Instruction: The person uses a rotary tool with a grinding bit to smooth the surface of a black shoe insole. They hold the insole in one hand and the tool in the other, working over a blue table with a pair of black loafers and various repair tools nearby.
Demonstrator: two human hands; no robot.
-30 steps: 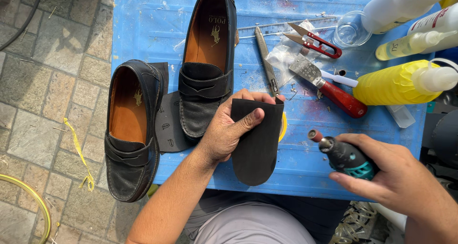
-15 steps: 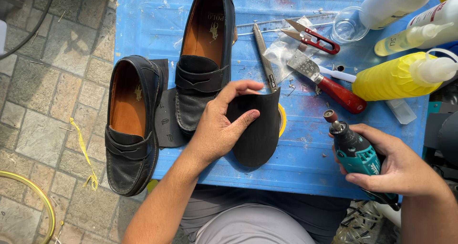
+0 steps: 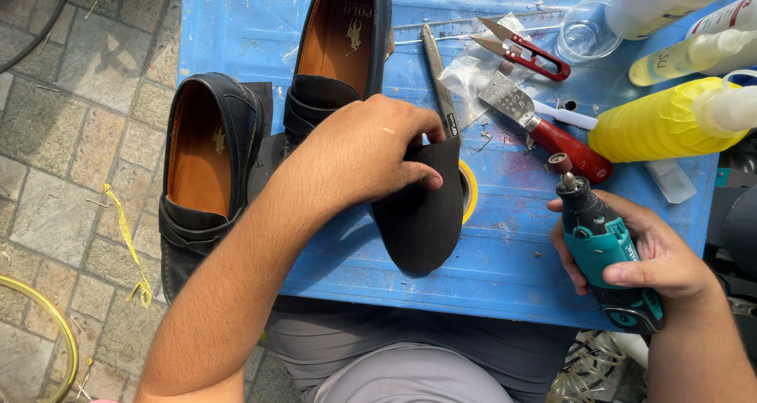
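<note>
Layout relative to the sole piece (image 3: 422, 214), which lies on the table (image 3: 236, 40). Left hand (image 3: 359, 154) on its upper part; two shoes (image 3: 206, 166) to its left. Right hand (image 3: 646, 253) with rotary tool (image 3: 595, 237) to its right. Behind it: knife (image 3: 438, 76), scraper (image 3: 544, 127), snips (image 3: 520, 48); bottles (image 3: 662, 123) behind-right.

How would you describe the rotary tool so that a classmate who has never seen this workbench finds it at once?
Start at the blue table and go to its near right edge, below the yellow bottle. There the right hand grips a stubby rotary tool. Unlike the red-handled scraper beside it, it has a teal-and-black body and a small sanding drum tip.
</note>
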